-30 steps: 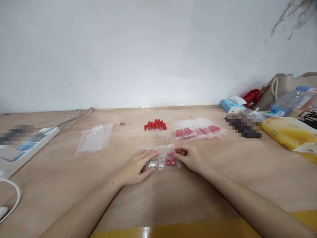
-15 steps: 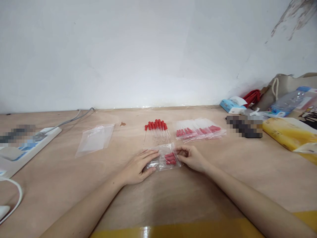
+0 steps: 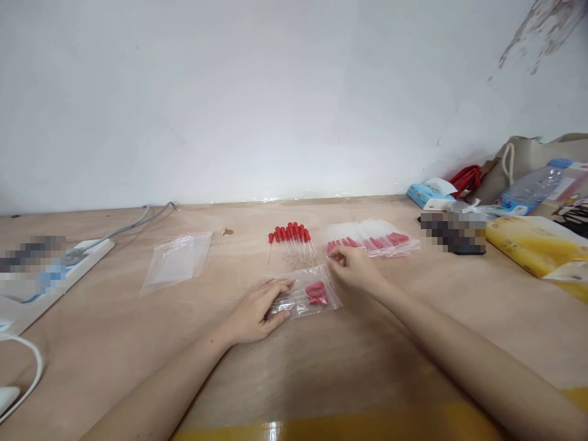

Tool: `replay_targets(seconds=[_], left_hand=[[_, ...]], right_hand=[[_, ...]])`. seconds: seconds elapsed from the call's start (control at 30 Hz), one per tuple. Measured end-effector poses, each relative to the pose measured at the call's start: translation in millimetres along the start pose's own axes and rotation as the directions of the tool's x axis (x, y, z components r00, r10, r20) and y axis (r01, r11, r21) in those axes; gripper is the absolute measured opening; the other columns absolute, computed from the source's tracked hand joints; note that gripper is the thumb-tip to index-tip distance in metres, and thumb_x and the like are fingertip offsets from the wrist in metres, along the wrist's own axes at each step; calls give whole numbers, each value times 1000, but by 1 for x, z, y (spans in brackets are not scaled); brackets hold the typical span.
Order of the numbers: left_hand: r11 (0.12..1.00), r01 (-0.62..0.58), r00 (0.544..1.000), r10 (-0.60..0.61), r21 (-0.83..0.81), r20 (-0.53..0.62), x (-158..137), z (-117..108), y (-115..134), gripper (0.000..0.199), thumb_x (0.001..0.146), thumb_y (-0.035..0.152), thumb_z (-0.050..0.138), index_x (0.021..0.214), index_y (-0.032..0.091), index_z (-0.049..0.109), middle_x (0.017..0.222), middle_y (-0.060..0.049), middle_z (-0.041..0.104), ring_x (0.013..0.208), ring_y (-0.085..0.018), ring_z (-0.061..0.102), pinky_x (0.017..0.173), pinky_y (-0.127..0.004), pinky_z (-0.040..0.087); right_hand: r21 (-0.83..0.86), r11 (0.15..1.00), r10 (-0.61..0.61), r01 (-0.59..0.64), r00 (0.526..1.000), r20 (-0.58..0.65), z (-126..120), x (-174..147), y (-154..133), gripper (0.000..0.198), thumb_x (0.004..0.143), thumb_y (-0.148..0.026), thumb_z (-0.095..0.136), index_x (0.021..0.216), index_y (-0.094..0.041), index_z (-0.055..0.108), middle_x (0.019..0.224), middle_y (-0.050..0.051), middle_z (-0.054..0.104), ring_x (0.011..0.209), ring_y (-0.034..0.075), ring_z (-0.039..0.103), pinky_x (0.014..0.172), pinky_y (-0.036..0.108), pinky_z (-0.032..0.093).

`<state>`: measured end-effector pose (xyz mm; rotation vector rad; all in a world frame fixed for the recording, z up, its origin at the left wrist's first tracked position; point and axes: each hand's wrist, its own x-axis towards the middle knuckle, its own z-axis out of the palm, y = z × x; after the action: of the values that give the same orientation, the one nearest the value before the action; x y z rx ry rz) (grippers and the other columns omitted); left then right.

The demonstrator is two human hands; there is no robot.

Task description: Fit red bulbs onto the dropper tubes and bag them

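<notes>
A clear zip bag (image 3: 298, 301) lies flat on the table in front of me, with several red-bulbed droppers (image 3: 316, 293) inside. My left hand (image 3: 257, 313) rests on its left end, fingers stretched out and thumb apart. At the bag's far right corner is my right hand (image 3: 351, 267), its fingers pinched together at the zip edge; the fingertips partly hide that corner. Just beyond the bag, several loose droppers (image 3: 290, 236) lie side by side with their red bulbs pointing away. Filled zip bags (image 3: 390, 245) overlap in a row behind my right hand.
Flat, unfilled zip bags (image 3: 177, 263) lie to the left. A white power strip (image 3: 87, 260) with cables is at the far left. On the right are a dark object (image 3: 468, 246), a yellow pack (image 3: 528, 245), a blue tissue pack (image 3: 429, 196) and a plastic bottle (image 3: 533, 190).
My right hand has moved from the bag's right edge, near the red bulbs, up to its far corner. The left hand stays on the bag.
</notes>
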<state>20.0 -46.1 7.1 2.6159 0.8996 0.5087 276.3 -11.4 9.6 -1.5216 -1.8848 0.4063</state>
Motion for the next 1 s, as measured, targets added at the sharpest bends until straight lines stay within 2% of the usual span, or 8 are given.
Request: replay_targets(seconds=[0.17,0.3,0.47,0.57,0.67,0.77,0.87,1.0], left_hand=[[999,30,1000,-30,-16,3,-1,0,0,24,83,30,47,106,20,45,129,-8,45,115,-22,44,94,-40,39],[1000,-5,1000,5,27,19,0,1,-2,36,84,30,46,119,21,43,130,-7,45,120,-21,40,101,-41,32],[997,-11,999,7,81,52,0,1,-4,42,86,33,44,126,22,41,134,-7,40,123,-20,37,103,-41,28],[996,-8,998,2,92,59,0,2,-5,43,86,34,43,127,23,41,135,-7,39,123,-20,36,104,-42,27],[996,-8,998,3,92,57,-1,2,-5,43,86,35,43,127,23,41,135,-6,40,124,-21,36,104,-42,27],[996,-3,998,-2,95,57,-1,2,-4,43,87,35,42,127,23,41,135,-6,40,124,-21,36,104,-42,28],[995,-9,999,4,95,53,0,1,-4,42,87,34,42,128,23,41,135,-6,40,124,-20,36,103,-42,29],[995,-8,999,3,96,53,0,1,-4,42,87,34,42,127,24,41,135,-6,40,123,-20,36,103,-42,29]], right_hand=[[-151,966,217,-212,976,21,21,57,-8,27,67,-19,55,93,-11,59,84,13,65,83,22,59,71,29,43],[-178,939,316,-294,942,113,34,87,-11,14,59,-15,62,72,-11,63,67,14,64,71,26,61,58,29,43],[-157,947,302,-279,942,146,39,91,-14,9,61,-17,64,69,-15,61,67,10,64,76,25,62,62,26,43],[-144,944,315,-298,942,114,29,84,-17,20,70,-26,59,84,-11,57,78,16,63,75,27,62,61,29,44],[-133,947,305,-292,948,89,8,72,-16,34,73,-23,54,102,-7,49,79,17,61,69,25,61,60,31,45],[55,961,266,-270,962,69,-10,51,-6,56,70,-14,48,123,-9,29,63,2,56,54,17,57,54,29,46],[460,838,305,-295,951,53,-11,21,6,75,69,-15,45,132,-15,4,54,-9,44,41,12,50,44,26,46],[725,657,348,-206,936,-49,6,-11,13,71,66,-18,52,125,-23,12,59,-9,43,47,13,54,45,27,50]])
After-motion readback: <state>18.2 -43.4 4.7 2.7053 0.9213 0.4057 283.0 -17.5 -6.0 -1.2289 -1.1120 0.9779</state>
